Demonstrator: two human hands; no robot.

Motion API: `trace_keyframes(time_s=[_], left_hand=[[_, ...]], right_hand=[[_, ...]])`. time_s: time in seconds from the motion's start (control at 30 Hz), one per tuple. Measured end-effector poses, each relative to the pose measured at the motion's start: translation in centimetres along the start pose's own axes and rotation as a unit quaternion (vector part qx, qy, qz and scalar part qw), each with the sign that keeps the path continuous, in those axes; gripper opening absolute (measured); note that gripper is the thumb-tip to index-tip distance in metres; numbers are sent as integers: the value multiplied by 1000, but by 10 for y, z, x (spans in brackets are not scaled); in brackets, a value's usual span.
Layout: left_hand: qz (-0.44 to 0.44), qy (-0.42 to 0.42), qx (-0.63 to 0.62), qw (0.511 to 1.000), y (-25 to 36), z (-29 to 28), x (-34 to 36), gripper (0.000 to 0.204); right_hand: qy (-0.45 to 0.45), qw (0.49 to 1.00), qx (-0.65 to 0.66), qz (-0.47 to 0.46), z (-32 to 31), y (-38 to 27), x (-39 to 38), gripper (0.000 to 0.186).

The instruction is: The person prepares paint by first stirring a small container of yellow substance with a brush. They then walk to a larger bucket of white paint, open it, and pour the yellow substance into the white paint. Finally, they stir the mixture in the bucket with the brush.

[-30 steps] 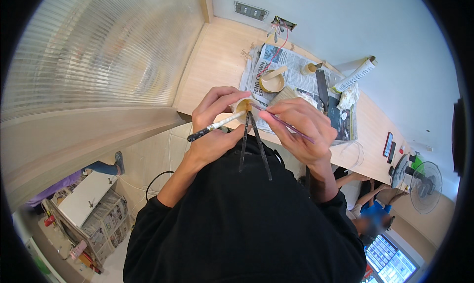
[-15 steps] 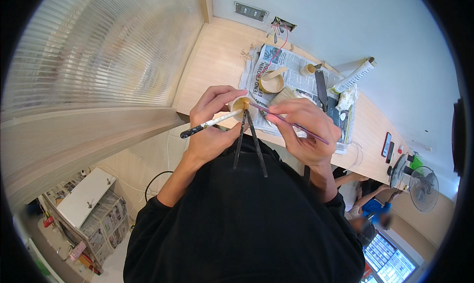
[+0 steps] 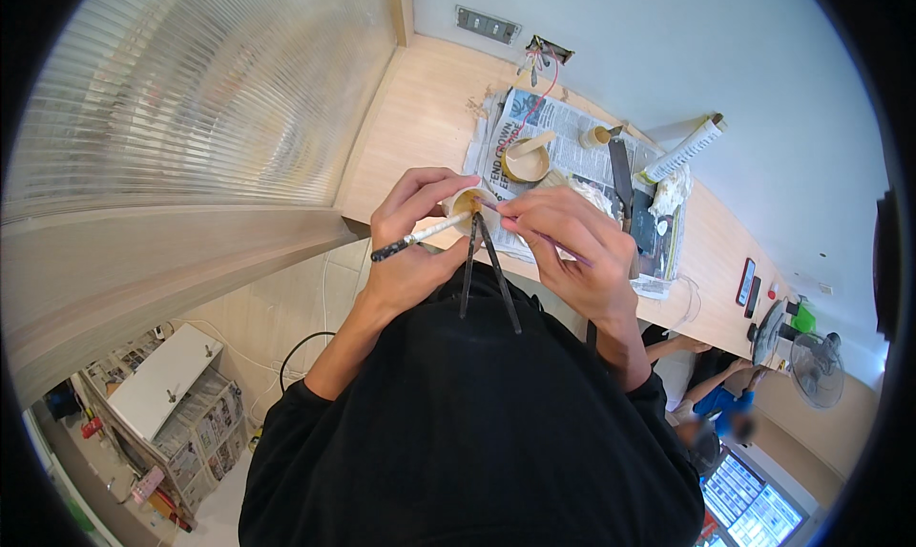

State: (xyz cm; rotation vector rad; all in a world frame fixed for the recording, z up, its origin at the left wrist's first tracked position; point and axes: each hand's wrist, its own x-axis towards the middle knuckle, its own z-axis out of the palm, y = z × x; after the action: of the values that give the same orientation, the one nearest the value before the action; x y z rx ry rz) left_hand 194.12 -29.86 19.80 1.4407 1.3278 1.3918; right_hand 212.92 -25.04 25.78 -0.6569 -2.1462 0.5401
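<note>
While clasping a cup (image 3: 460, 201), pinching a purple stick (image 3: 489, 205)

While keeping the left hand (image 3: 397, 276) curled round the cup at the centre of the frame, gripping the thin purple stick in the right hand (image 3: 584, 253) and pointing it into the cup's mouth. See, leaning out of that mouth, a white-and-black handle (image 3: 423, 238) toward the left and two dark rods (image 3: 496, 274) toward the bottom. Note above, on newspaper (image 3: 569, 117) over the worktop (image 3: 415, 98), a yellow bowl (image 3: 525, 168) of pale paste.

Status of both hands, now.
Left hand: closed around the white cup.
Right hand: closed, pinching a thin purple stick.
</note>
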Motion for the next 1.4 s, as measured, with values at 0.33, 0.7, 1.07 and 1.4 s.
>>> trace_keyframes(time_s=[0.33, 0.7, 1.07, 1.4], left_hand=[[-22, -13, -2, 1000, -44, -1, 12, 44], [-34, 3, -16, 999, -82, -11, 35, 47], [-53, 3, 6, 999, -150, -21, 43, 38], [-78, 75, 133, 985, -248, 14, 36, 45]], right_hand=[[110, 992, -4, 68, 27, 37, -17, 21], [49, 998, -26, 17, 44, 40, -9, 18], [108, 986, 42, 119, 55, 49, -9, 14], [336, 813, 389, 273, 20, 55, -44, 13]])
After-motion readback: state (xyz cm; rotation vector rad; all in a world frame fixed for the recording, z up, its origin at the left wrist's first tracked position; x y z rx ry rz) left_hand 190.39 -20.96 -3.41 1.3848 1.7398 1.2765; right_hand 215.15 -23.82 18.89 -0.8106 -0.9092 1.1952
